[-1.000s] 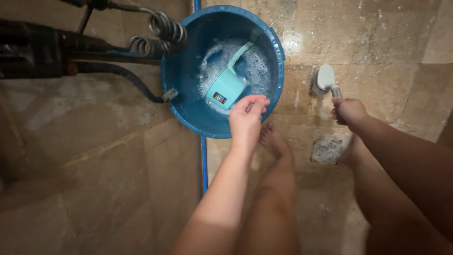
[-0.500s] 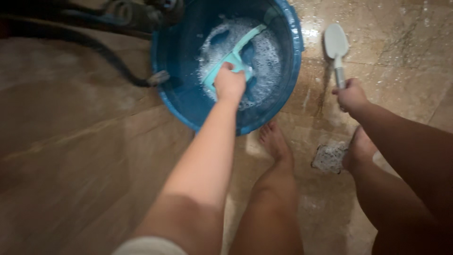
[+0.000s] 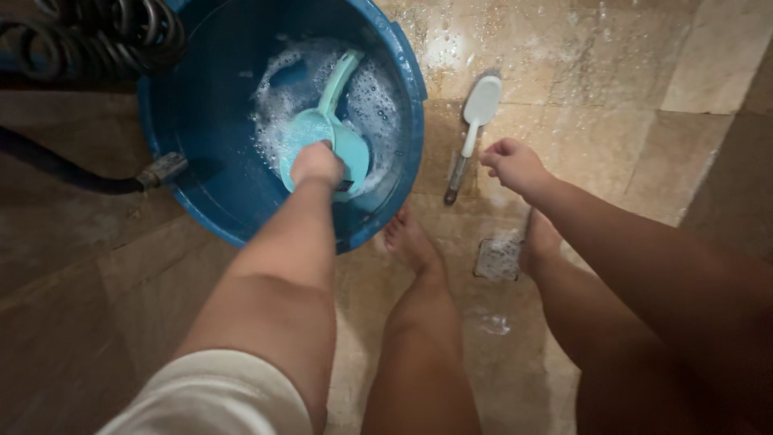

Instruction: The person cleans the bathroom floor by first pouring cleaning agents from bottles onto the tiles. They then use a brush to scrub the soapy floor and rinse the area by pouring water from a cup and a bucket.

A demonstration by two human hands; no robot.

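left hand (image 3: 316, 162) gripping scoop (image 3: 326, 145), bucket (image 3: 201, 121) rim near

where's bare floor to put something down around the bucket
Bare wet tile lies right of the brush, and left of the bucket below the hose. Crowded between bucket, brush, feet and drain; left hand holds the scoop.

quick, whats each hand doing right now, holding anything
Left hand: closed on the teal scoop in the blue bucket.
Right hand: loosely curled, holding nothing, beside the white brush.
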